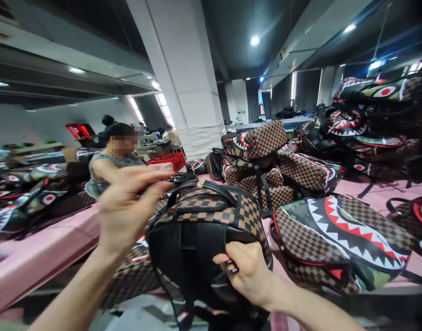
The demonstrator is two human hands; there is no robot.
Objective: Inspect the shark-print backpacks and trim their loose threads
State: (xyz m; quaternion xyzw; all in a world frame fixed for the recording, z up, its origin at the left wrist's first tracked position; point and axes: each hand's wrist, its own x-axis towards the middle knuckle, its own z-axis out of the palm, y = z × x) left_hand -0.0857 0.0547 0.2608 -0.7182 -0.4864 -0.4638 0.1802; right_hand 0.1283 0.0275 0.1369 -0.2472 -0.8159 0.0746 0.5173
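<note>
So I'm standing here looking at this one checked backpack (193,239), bottom centre of the frame, and it's upright-ish, long axis running up and down, handle end at the top, black strap side facing the person working on it. It sits pretty much between the two hands, which are apart. The right hand (250,271) is the nearer one, up against the black side, lower right of centre, fingers curled tight round a small black piece (233,266) with white marks, no clue what that is. The left hand (126,207) is up by the bag's top left corner, fingers bunched and blurry, so I can't tell if it's pinching anything or even touching the bag. Headcount: two bare hands, one bag between them, one shark-mouth bag (338,230) lying on its own pink tabletop spot just right of it, plus part of one more at the far right edge. The middle pile (254,140) has at least four; the heap at upper right (376,115) and the one on the left (45,197) overlap too much to count. Also one red crate (172,161) and one co-worker (117,158) in a patterned top, left of centre.
</note>
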